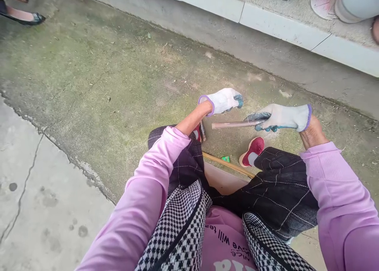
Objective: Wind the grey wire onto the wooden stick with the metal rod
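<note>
From the head camera, both hands wear knitted white gloves with purple cuffs and dark rubbery fingertips. The right hand [282,117] is clamped around a slim, smooth, brownish rod [233,124], held level above the rough, mossy concrete floor [97,85]. The left hand [222,100] is curled loosely just beside the rod's free end; whether it grips anything cannot be told. A red shoe [254,148] rests below.

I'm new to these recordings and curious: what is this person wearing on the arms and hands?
Both arms are in long pink sleeves. The left hand and right hand wear white knit gloves with purple cuff edging and grey-blue coated fingertips. The wrists show bare between cuff and sleeve.
</note>
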Demonstrator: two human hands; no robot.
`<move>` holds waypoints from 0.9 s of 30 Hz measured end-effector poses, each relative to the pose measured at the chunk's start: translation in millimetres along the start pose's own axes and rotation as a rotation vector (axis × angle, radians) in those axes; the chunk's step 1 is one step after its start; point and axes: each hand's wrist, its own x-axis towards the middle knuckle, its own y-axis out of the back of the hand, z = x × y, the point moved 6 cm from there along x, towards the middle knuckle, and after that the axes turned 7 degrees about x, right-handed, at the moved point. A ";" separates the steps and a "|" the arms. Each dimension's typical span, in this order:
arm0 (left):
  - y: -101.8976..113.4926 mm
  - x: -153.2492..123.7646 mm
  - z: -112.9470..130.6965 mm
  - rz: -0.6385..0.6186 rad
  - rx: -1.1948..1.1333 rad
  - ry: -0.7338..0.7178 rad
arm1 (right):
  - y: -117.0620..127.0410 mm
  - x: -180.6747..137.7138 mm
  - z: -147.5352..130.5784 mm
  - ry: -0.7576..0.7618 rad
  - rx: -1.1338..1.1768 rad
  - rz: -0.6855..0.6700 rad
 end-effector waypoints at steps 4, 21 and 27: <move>-8.0 3.3 5.8 -0.050 -0.135 -0.052 | 8.0 -20.9 -16.0 0.040 0.275 -0.006; -34.9 1.8 15.2 -0.080 -0.029 -0.049 | 39.6 9.3 -26.7 0.059 0.225 0.696; -14.9 1.0 9.9 -0.005 0.105 -0.030 | 53.4 32.4 -15.7 -0.080 -0.407 0.571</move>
